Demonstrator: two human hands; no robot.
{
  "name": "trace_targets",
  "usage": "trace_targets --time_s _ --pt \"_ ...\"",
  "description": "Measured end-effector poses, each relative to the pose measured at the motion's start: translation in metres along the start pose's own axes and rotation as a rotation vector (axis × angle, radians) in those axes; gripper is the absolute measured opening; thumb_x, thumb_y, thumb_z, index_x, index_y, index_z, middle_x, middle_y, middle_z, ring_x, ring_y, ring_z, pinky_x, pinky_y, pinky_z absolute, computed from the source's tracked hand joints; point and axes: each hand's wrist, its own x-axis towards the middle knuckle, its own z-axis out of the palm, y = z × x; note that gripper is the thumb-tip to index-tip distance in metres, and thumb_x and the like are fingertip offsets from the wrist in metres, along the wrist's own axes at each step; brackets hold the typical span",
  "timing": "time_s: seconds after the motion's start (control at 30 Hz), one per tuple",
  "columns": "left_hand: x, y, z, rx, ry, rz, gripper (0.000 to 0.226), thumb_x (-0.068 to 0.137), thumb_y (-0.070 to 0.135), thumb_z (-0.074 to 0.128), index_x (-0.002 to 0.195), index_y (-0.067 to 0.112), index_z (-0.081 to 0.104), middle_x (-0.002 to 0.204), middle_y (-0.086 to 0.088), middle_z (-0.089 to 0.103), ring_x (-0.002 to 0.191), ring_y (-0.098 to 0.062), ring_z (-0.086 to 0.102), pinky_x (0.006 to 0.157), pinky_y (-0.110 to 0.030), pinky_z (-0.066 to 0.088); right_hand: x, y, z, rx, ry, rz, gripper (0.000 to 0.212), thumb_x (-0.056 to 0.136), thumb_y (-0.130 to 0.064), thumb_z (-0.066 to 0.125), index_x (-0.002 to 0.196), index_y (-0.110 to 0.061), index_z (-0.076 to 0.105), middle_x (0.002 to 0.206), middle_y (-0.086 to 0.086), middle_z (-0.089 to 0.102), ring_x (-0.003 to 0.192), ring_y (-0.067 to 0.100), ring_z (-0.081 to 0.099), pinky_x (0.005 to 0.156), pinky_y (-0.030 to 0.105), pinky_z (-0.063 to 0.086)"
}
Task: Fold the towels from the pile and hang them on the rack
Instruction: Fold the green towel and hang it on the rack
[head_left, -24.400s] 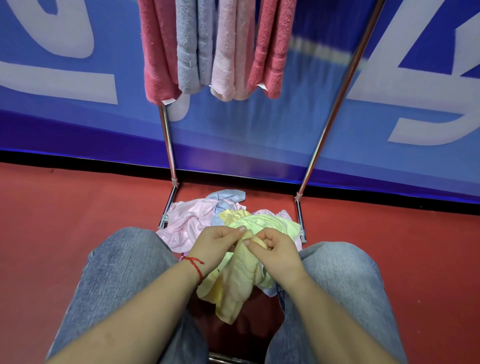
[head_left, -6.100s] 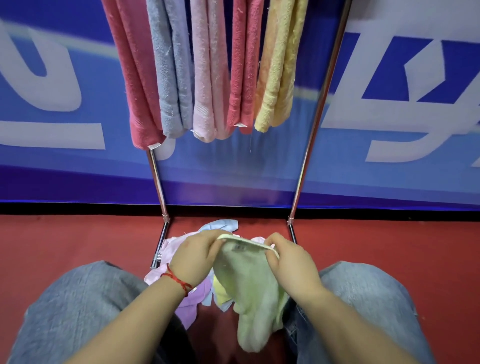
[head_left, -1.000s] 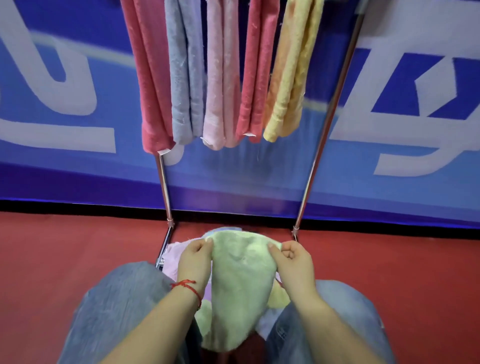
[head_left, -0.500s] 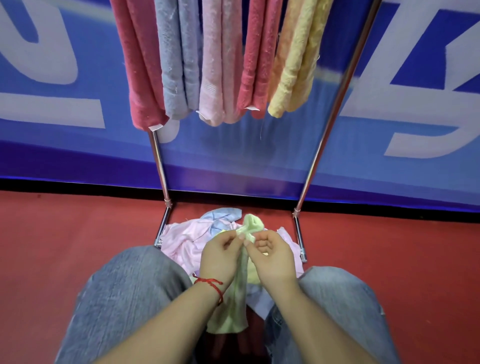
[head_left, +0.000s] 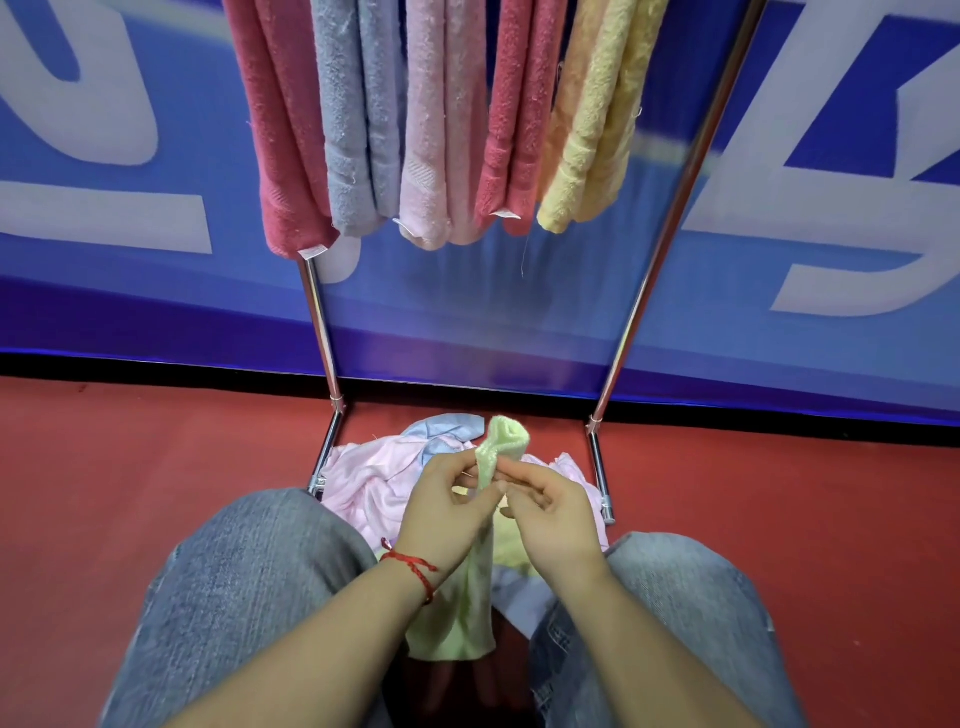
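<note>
Both hands meet above the pile at the foot of the rack, the left hand and right hand each with curled fingers pinching the folded green towel, which hangs between the knees.

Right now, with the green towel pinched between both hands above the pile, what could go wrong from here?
1. Both the left hand and right hand pinch the light green towel only near its top fold; the long hanging part could unfold or slip loose.
2. The free space on the rack lies right of the yellow towel; hanging it could bunch against that one.
3. Its tail dangles near the pile and may snag it.
</note>
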Motion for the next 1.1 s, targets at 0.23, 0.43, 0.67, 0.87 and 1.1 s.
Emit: trace_targets --time_s 0.23,0.43,0.67,0.87,1.1 --pt "0.008 -0.009 -0.009 0.28 0.041 0.212 0.012 0.088 0.02 0.053 0.093 0.014 0.062 0.092 -0.002 0.056 0.086 -0.002 0.049 0.076 -0.006 0.036 -0.003 -0.004 -0.009 -0.28 0.114 -0.193 0.041 0.08 0.005 0.053 0.077 -0.036 0.06 0.09 -0.017 0.057 0.079 -0.001 0.055 0.074 0.012 0.041" --pt "0.005 -0.012 -0.015 0.46 -0.085 0.351 0.036 0.086 0.037 0.037 0.1 0.015 0.062 0.097 0.0 0.058 0.093 -0.01 0.05 0.085 -0.013 0.034 0.001 0.007 -0.018 -0.712 0.078 -0.309 0.033 0.069 -0.018 0.055 0.099 -0.026 0.066 0.118 -0.01 0.045 0.112 0.007 0.038 0.097 0.024 0.03" --pt "0.006 -0.018 -0.023 0.566 -0.107 0.344 0.045 0.085 0.043 0.031 0.099 0.012 0.061 0.093 0.0 0.059 0.091 -0.016 0.053 0.084 -0.027 0.04 0.001 0.009 -0.021 -0.937 0.072 -0.454 0.024 0.067 -0.04 0.048 0.07 -0.022 0.064 0.094 -0.004 0.062 0.093 0.022 0.057 0.074 0.032 0.047" --pt "0.007 -0.017 -0.03 0.611 -0.118 0.233 0.057 0.077 0.05 0.024 0.093 0.008 0.059 0.088 0.0 0.055 0.086 -0.018 0.049 0.081 -0.032 0.04 -0.001 0.004 -0.025 -0.917 0.099 -0.375 0.033 0.075 -0.046 0.059 0.067 -0.015 0.068 0.074 -0.004 0.063 0.08 0.02 0.058 0.076 0.032 0.049" --pt "0.001 -0.005 -0.032 0.352 -0.206 0.152 0.018 0.09 0.027 0.045 0.091 0.018 0.06 0.087 0.004 0.057 0.085 -0.001 0.05 0.08 -0.016 0.04 -0.005 -0.004 -0.029 -0.556 0.006 -0.118 0.032 0.076 -0.017 0.074 0.07 -0.023 0.043 0.067 -0.006 0.048 0.064 0.01 0.045 0.064 0.021 0.039"
